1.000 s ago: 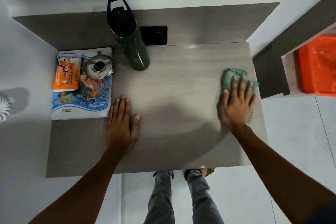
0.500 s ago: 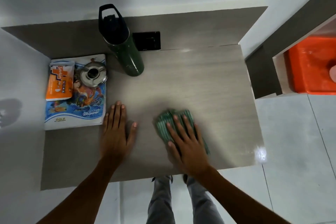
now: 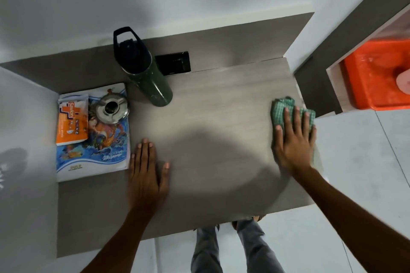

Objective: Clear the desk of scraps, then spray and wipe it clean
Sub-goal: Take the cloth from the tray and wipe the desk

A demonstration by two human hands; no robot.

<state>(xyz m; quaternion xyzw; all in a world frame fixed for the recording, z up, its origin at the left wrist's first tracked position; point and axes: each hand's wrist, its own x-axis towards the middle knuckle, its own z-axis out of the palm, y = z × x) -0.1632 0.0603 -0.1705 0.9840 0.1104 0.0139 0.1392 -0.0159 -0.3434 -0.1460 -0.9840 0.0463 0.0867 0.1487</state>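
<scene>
The right hand (image 3: 294,139), fingers straight, presses the green cloth (image 3: 280,108) flat at the desk (image 3: 217,122) edge to wipe, while the left hand (image 3: 147,173) lies flat-fingered, bracing

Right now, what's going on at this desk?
A person is wiping the desk. The right hand presses a green cloth flat at the desk's right edge, fingers straight. The left hand rests flat near the front, beside a notebook that carries an orange packet and a small metal dish. A dark green bottle stands at the back.
</scene>
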